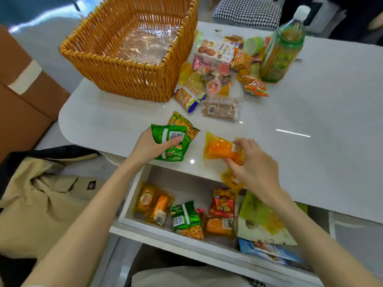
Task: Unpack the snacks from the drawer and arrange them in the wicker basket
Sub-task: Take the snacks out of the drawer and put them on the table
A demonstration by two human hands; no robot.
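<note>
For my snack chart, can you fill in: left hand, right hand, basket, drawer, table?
Left hand: holds green packet
Right hand: holds orange packet
Basket: no snacks inside yet
Drawer: open, several packets left inside
Table: snack pile and green bottle beside basket

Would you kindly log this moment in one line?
left hand: holds green packet | right hand: holds orange packet | basket: unfilled | drawer: open, snacks inside

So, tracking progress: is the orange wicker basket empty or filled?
Empty: the orange wicker basket shows only its clear plastic lining, nothing else inside.
</note>
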